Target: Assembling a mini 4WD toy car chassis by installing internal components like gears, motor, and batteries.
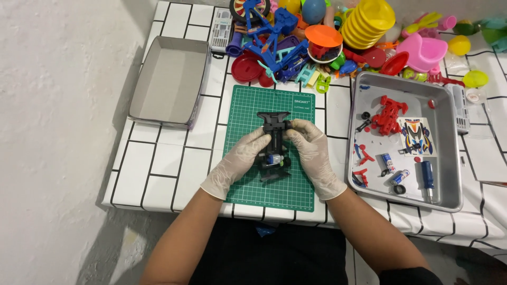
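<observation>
Your gloved left hand and right hand come in from either side, forearms angled inward, fingers curled around a black toy car chassis held just above the green cutting mat. Both hands grip it firmly, thumbs on top. A grey tray of parts sits to your right.

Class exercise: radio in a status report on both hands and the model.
Left hand and right hand, both gloved, grip black toy car chassis over green cutting mat. Nothing blocking.
</observation>
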